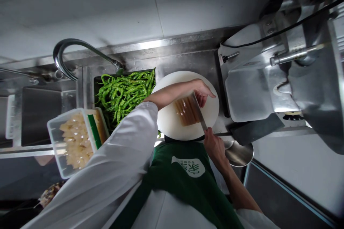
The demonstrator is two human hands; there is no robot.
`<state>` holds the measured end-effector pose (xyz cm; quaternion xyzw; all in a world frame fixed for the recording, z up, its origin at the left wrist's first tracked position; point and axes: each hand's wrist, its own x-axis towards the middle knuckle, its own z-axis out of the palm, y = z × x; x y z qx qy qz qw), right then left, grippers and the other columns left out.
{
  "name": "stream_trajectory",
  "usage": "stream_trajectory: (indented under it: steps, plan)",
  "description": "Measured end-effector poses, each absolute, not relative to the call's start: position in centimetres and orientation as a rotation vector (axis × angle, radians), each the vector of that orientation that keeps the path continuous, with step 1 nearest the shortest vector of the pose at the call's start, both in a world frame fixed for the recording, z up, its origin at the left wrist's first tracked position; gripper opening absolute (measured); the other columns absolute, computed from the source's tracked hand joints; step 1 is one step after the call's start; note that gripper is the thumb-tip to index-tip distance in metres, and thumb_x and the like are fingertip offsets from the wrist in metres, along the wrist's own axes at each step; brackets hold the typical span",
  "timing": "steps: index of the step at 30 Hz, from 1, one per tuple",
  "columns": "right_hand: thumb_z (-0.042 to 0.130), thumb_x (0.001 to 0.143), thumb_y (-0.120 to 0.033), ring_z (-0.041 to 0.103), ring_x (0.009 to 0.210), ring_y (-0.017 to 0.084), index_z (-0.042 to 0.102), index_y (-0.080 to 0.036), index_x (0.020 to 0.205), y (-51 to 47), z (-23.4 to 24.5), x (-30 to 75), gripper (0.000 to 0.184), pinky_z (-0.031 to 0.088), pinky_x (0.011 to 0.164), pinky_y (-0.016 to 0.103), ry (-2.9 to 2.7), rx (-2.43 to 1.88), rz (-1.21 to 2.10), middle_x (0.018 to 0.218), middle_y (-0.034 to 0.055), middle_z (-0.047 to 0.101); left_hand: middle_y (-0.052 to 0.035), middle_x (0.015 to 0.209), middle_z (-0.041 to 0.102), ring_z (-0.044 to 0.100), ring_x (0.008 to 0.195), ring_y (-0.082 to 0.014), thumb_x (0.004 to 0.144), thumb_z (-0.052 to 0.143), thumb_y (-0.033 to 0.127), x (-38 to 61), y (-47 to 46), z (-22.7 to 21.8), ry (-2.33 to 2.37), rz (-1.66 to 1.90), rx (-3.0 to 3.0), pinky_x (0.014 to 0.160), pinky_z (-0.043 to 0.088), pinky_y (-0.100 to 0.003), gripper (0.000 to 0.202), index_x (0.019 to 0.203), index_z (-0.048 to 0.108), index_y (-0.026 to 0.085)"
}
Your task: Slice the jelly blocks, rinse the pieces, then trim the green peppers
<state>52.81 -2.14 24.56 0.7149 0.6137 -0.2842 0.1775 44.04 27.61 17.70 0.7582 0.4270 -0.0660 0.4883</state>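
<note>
My right hand [214,146] is wrapped round the handle of a knife, low on the right side of a round white cutting board [168,125]. The knife blade [199,111] points away from me, along the right edge of a brown, glossy, jelly-like block [185,111] that shows lengthwise strips. Across the board reaches my left arm; my left hand [202,91] is just right of the blade's far end, its fingers apart and partly bent, with nothing seen in them. Whether those fingers touch the blade or board is unclear.
Long green peppers [123,94] fill a sink basin left of the board. A clear plastic tub [57,150] holds pale, translucent pieces. A faucet [64,48] arches behind. At right stand a metal slicing machine [249,93] and a steel bowl [240,154].
</note>
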Motion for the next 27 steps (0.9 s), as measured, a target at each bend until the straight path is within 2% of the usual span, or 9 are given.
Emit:
stream_trajectory:
  steps: [3,8,11,15,20,23,27]
  plan:
    - [0.029,0.113,-0.030,0.073,0.078,0.022,0.052,-0.017,0.115,-1.9,24.5,52.5,0.026,0.029,0.061,0.030,1.719,2.028,-0.812,0.084,0.0085,0.074,-0.0108,0.084,0.077,0.067,0.100,-0.0333,0.090,0.053,0.067,45.6,28.8,17.1,0.847,-0.369,1.698,0.099,0.048,-0.048,0.054,0.094,0.084,0.023]
    - [0.029,0.112,-0.022,0.074,0.083,0.023,0.053,-0.015,0.115,-1.1,22.9,51.8,0.025,0.036,0.065,0.030,1.725,1.984,-0.873,0.088,0.0098,0.074,-0.0108,0.090,0.078,0.064,0.111,-0.0307,0.092,0.050,0.074,45.5,27.6,16.1,0.932,-0.067,1.782,0.103,0.048,-0.040,0.063,0.090,0.081,0.020]
    - [0.029,0.111,-0.019,0.075,0.083,0.023,0.052,-0.015,0.115,-0.6,22.3,51.6,0.024,0.038,0.066,0.030,1.723,1.969,-0.884,0.091,0.0117,0.075,-0.0088,0.097,0.078,0.066,0.113,-0.0329,0.089,0.054,0.073,45.1,26.0,15.8,0.950,-0.023,1.899,0.102,0.048,-0.045,0.058,0.095,0.082,0.022]
    - [0.031,0.112,-0.023,0.074,0.079,0.023,0.052,-0.016,0.115,-0.7,23.5,52.1,0.022,0.034,0.062,0.030,1.791,1.983,-0.856,0.086,0.0100,0.074,-0.0077,0.105,0.077,0.068,0.115,-0.0359,0.090,0.054,0.071,44.8,24.1,15.2,1.026,0.054,2.036,0.100,0.048,-0.052,0.054,0.101,0.082,0.026]
    - [0.031,0.113,-0.026,0.072,0.074,0.023,0.051,-0.017,0.114,-1.1,25.0,52.8,0.022,0.024,0.059,0.032,1.824,2.020,-0.798,0.081,0.0079,0.074,-0.0125,0.105,0.079,0.062,0.122,-0.0363,0.094,0.048,0.071,45.4,25.0,14.4,1.008,0.001,1.949,0.107,0.044,-0.049,0.062,0.103,0.081,0.019]
    - [0.033,0.113,-0.028,0.072,0.074,0.022,0.051,-0.016,0.114,-1.1,24.8,53.1,0.021,0.022,0.059,0.031,1.814,2.041,-0.788,0.083,0.0085,0.074,-0.0125,0.104,0.079,0.065,0.117,-0.0374,0.090,0.052,0.073,45.9,27.0,14.5,0.927,-0.050,1.865,0.102,0.047,-0.048,0.061,0.099,0.081,0.020]
    - [0.033,0.113,-0.028,0.073,0.075,0.023,0.051,-0.016,0.116,-1.1,24.4,53.4,0.022,0.022,0.059,0.032,1.797,2.059,-0.764,0.082,0.0086,0.074,-0.0091,0.100,0.079,0.070,0.102,-0.0378,0.085,0.060,0.070,46.3,28.9,15.1,0.870,-0.155,1.793,0.090,0.050,-0.052,0.052,0.094,0.082,0.024]
